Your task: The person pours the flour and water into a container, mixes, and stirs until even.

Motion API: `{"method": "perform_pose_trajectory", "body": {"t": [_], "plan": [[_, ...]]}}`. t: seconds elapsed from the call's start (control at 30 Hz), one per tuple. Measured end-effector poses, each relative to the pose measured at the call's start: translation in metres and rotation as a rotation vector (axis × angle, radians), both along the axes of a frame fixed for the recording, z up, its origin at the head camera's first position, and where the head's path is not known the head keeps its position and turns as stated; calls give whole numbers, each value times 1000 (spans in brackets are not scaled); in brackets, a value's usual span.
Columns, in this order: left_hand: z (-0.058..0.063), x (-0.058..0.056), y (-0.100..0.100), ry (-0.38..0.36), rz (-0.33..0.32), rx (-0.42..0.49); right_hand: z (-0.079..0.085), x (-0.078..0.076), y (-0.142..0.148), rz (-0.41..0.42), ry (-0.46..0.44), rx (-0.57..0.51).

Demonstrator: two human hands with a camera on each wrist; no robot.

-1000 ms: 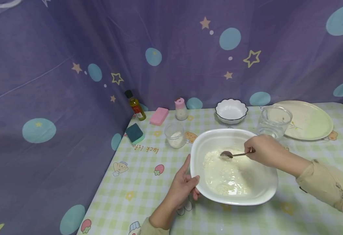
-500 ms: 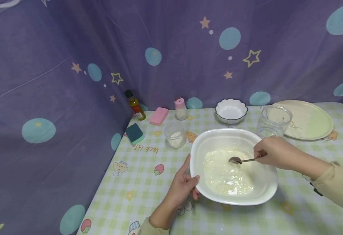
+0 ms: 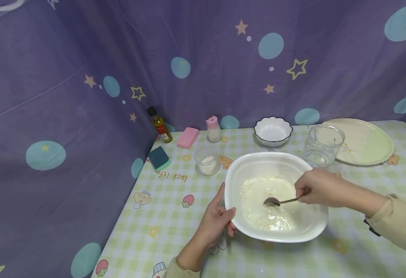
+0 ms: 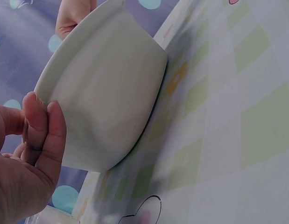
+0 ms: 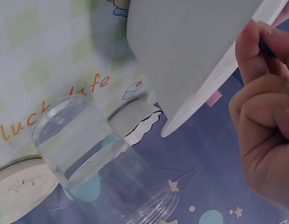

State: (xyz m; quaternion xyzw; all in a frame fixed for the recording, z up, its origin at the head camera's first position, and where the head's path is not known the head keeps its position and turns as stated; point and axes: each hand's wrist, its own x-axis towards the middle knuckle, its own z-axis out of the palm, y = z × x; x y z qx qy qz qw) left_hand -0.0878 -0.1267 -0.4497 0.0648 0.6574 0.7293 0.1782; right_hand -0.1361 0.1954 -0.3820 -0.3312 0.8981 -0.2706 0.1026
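Note:
A large white basin [image 3: 314, 216] holds pale, wet flour mixture [image 3: 258, 208], glossy toward the near side with drier flour around the edge. My left hand [image 3: 214, 218] grips the basin's left rim, thumb over the top and fingers curled beneath, as the left wrist view shows. In my right hand [image 3: 319, 188] a dark metal spoon [image 3: 271, 201] is pinched by its handle, its bowl down at the mixture near the basin's middle. The right wrist view shows curled right fingers [image 5: 263, 112] above the rim; the spoon's bowl is hidden there.
Behind the basin stand a clear glass jar [image 3: 322, 144] with water, an oval plate [image 3: 369, 144] and a scalloped bowl [image 3: 273, 131]. To the left are a cup of white powder [image 3: 207, 160], a pink-topped shaker [image 3: 213, 129], a pink sponge [image 3: 188, 138], a green sponge [image 3: 159, 157] and an oil bottle [image 3: 160, 125].
My right hand and the spoon shift right, then come nearer to me and slightly left, through the mixture. The left hand and basin stay in place.

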Motion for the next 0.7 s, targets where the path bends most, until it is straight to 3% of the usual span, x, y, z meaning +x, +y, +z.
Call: {"method": "perform_pose_trajectory", "body": {"t": [0.27,0.47,0.7], "plan": [[1,0,0,8,-1,-5,-7,4,-5,104,-48,-93],[1,0,0,9,2,-7,-13,4,-20,114,93,-127],[-1,-1,-1,20,-8,-2,-18,-2,-36,56,213,-120]]}}
